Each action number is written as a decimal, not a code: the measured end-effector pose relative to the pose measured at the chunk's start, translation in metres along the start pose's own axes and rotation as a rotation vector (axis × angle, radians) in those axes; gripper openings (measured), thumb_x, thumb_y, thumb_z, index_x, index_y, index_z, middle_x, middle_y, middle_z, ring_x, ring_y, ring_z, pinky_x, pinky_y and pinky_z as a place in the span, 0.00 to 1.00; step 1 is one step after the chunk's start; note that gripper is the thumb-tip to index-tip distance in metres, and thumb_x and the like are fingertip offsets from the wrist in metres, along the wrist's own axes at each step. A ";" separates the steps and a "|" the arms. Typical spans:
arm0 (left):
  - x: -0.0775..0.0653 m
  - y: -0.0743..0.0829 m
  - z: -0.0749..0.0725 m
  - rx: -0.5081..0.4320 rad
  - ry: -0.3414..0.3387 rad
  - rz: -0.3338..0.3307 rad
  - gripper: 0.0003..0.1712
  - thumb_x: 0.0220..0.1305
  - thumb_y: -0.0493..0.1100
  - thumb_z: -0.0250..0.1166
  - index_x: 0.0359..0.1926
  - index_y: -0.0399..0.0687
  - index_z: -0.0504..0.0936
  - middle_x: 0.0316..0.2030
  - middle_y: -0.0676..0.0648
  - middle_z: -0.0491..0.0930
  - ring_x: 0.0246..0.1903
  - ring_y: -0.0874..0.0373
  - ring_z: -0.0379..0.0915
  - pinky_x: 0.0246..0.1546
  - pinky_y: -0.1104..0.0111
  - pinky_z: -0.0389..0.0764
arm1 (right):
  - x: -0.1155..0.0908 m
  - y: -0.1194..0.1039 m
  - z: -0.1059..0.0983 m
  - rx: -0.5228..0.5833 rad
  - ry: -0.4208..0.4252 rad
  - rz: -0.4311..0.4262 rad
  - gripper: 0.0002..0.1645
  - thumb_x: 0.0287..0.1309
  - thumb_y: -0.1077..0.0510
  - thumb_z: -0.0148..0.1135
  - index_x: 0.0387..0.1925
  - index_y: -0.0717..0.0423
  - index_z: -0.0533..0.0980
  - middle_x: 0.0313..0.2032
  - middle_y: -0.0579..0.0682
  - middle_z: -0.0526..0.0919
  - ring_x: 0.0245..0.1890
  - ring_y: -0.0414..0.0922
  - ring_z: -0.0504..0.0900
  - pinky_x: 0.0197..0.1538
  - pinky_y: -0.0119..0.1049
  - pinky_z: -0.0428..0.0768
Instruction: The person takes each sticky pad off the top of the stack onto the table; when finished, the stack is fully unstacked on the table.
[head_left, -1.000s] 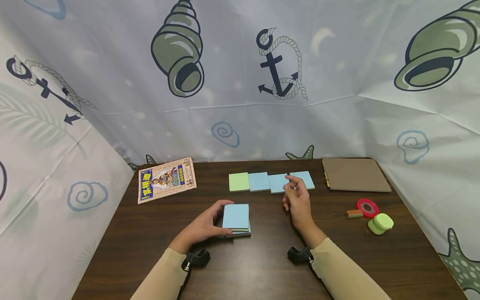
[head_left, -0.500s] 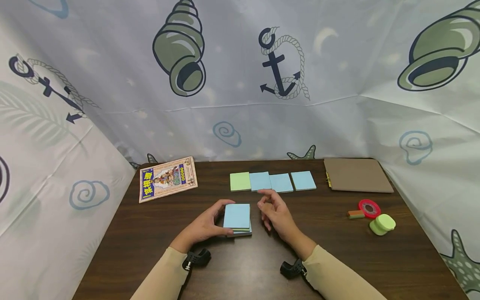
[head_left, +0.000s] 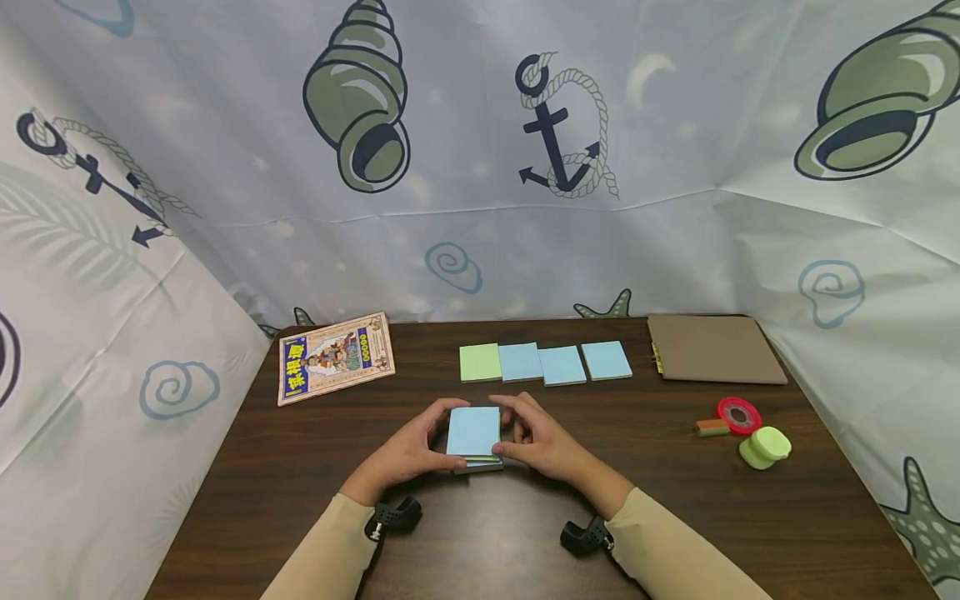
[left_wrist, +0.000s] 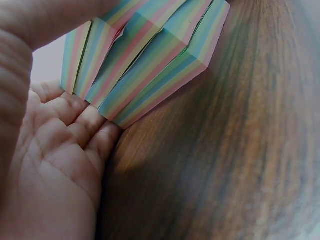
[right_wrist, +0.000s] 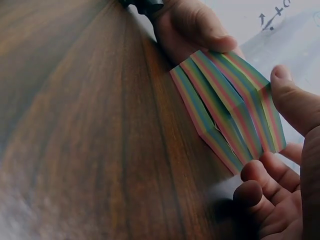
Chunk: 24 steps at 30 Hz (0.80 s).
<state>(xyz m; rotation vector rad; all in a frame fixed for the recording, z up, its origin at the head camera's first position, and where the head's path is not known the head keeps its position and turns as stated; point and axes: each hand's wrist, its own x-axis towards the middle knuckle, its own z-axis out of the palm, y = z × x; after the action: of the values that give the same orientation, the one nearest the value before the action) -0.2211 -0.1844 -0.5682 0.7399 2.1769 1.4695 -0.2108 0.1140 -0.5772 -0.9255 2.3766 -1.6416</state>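
A stack of sticky note pads (head_left: 472, 429) with a light blue top sits at the middle of the table. My left hand (head_left: 408, 446) grips its left side, thumb at the near corner and fingers at the far one. From the other side, my right hand (head_left: 543, 442) has its thumb at the near right corner and its index finger at the far right corner. Both wrist views show rainbow-striped edges on the pads (left_wrist: 150, 55), several layers deep. In the right wrist view, the right fingertips (right_wrist: 252, 172) lie against the lower end of the striped stack (right_wrist: 230, 110).
Behind the stack runs a row of one green pad (head_left: 478, 363) and 3 blue pads (head_left: 562, 366). A booklet (head_left: 335, 358) lies back left, a brown notebook (head_left: 712, 350) back right. A red ring-shaped roll (head_left: 738, 415), a small orange-and-green block (head_left: 711, 427) and a green container (head_left: 765, 448) are at right.
My right hand has come left and down from beside the row of pads, and now its thumb and fingers hold the stack's right side. The left hand has stayed on the stack.
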 end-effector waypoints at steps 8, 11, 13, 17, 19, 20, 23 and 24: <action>-0.001 0.000 0.000 -0.011 -0.003 0.011 0.50 0.65 0.44 0.81 0.81 0.55 0.63 0.68 0.45 0.77 0.66 0.47 0.73 0.63 0.66 0.76 | 0.001 0.001 0.000 -0.005 -0.037 0.010 0.46 0.64 0.54 0.80 0.79 0.55 0.70 0.53 0.60 0.73 0.32 0.38 0.75 0.34 0.27 0.76; -0.001 0.000 0.000 -0.009 0.001 0.010 0.50 0.65 0.44 0.81 0.81 0.56 0.63 0.68 0.45 0.77 0.66 0.46 0.73 0.63 0.65 0.76 | 0.002 0.001 0.000 0.006 -0.045 0.022 0.45 0.64 0.52 0.80 0.78 0.54 0.70 0.53 0.60 0.73 0.32 0.39 0.76 0.35 0.28 0.77; -0.001 0.000 -0.001 -0.012 0.001 0.009 0.51 0.65 0.44 0.82 0.81 0.56 0.62 0.68 0.45 0.77 0.66 0.46 0.73 0.63 0.65 0.76 | 0.003 0.000 0.000 0.015 -0.048 0.027 0.45 0.65 0.52 0.80 0.78 0.53 0.70 0.54 0.59 0.73 0.33 0.40 0.76 0.35 0.27 0.76; -0.001 -0.001 -0.001 -0.004 0.003 0.000 0.52 0.64 0.45 0.82 0.82 0.57 0.62 0.69 0.47 0.76 0.66 0.47 0.73 0.65 0.62 0.75 | 0.002 0.000 -0.001 0.031 -0.047 0.033 0.43 0.65 0.53 0.80 0.77 0.51 0.71 0.53 0.58 0.73 0.34 0.42 0.77 0.35 0.28 0.76; 0.000 -0.002 -0.001 0.006 0.008 -0.004 0.53 0.63 0.45 0.83 0.82 0.57 0.62 0.70 0.49 0.76 0.69 0.49 0.72 0.68 0.60 0.73 | 0.002 0.001 -0.001 0.046 -0.047 0.037 0.43 0.65 0.54 0.80 0.77 0.51 0.71 0.53 0.58 0.73 0.34 0.43 0.78 0.35 0.28 0.76; 0.000 -0.002 -0.001 0.011 0.011 -0.004 0.54 0.63 0.46 0.83 0.82 0.57 0.62 0.70 0.50 0.75 0.70 0.49 0.71 0.70 0.59 0.72 | 0.002 0.001 -0.002 0.057 -0.048 0.040 0.43 0.65 0.55 0.80 0.77 0.51 0.71 0.53 0.59 0.73 0.35 0.42 0.79 0.34 0.28 0.77; 0.001 -0.003 0.000 0.011 0.010 0.010 0.55 0.62 0.47 0.84 0.83 0.56 0.61 0.73 0.51 0.74 0.74 0.50 0.69 0.73 0.59 0.69 | 0.001 0.003 -0.004 0.127 -0.055 0.044 0.43 0.66 0.59 0.79 0.77 0.54 0.69 0.54 0.61 0.73 0.34 0.42 0.80 0.33 0.29 0.78; 0.001 -0.003 0.000 0.009 0.009 0.018 0.56 0.62 0.47 0.84 0.83 0.55 0.61 0.73 0.50 0.73 0.75 0.50 0.68 0.74 0.59 0.68 | 0.001 0.003 -0.005 0.155 -0.060 0.049 0.44 0.66 0.60 0.78 0.78 0.55 0.68 0.55 0.62 0.74 0.34 0.42 0.80 0.33 0.29 0.78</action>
<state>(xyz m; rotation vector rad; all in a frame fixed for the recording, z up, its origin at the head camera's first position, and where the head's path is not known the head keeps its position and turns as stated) -0.2229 -0.1847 -0.5709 0.7591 2.1900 1.4757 -0.2151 0.1185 -0.5770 -0.8688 2.1798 -1.7259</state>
